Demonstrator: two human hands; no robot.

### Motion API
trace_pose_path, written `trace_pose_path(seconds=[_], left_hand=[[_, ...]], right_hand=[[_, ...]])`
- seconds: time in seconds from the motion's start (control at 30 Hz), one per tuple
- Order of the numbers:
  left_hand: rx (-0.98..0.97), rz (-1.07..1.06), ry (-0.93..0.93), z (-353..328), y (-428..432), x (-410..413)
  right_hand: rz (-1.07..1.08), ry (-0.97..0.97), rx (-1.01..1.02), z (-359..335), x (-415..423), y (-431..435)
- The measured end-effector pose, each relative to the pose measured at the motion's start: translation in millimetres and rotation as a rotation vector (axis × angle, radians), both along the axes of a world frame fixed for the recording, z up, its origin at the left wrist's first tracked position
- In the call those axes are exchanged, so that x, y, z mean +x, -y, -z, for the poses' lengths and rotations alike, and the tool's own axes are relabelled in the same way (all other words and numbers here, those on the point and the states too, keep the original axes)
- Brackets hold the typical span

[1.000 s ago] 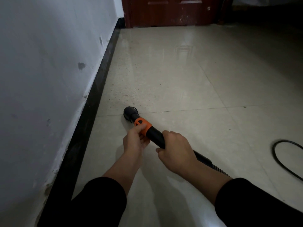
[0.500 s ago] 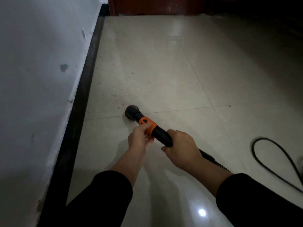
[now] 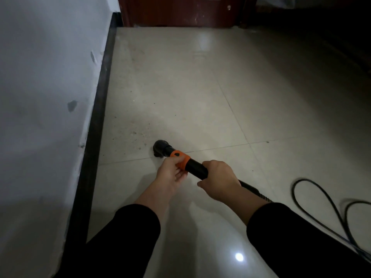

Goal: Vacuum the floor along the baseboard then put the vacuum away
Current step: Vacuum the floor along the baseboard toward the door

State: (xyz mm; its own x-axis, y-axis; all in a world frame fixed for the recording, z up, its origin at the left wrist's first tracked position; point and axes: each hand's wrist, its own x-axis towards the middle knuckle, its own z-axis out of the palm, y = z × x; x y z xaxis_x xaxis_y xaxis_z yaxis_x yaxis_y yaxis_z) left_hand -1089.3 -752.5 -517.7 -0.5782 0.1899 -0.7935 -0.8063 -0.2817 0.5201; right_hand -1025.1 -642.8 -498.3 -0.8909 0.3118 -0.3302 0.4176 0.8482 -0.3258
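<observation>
A black vacuum wand (image 3: 196, 167) with an orange collar lies low over the pale tiled floor (image 3: 200, 87). Its round black nozzle (image 3: 160, 148) touches the floor on a tile joint, a short way right of the dark baseboard (image 3: 96, 125). My left hand (image 3: 170, 173) holds the orange collar. Behind it, my right hand (image 3: 219, 180) grips the black tube, and the ribbed hose runs back under my right sleeve. Dust and grit speckle the tiles ahead of the nozzle near the baseboard.
A white scuffed wall (image 3: 40, 97) stands on the left. A dark red wooden door (image 3: 180, 13) closes the far end. A black power cord (image 3: 321, 201) loops on the floor at the right. The far right lies in deep shadow.
The nozzle has shifted slightly right, away from the baseboard, and the view has tilted up. More of the cord shows at the right. Both hands keep their hold.
</observation>
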Motion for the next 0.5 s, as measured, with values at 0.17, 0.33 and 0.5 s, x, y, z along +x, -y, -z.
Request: trace_pose_path(seconds=[0.17, 0.33, 0.5], left_hand=[[-0.024, -0.033, 0.014, -2.9, -38.5, -0.9], [-0.014, -0.084, -0.016, -9.8, -66.2, -14.6], [-0.021, -0.101, -0.012, -15.4, -88.5, -28.0]], right_hand=[[-0.015, 0.018, -0.014, 2.1, -7.2, -37.8], [-0.063, 0.03, -0.04, -7.7, -32.6, -67.3], [-0.115, 0.05, -0.043, -21.9, -57.8, -92.1]])
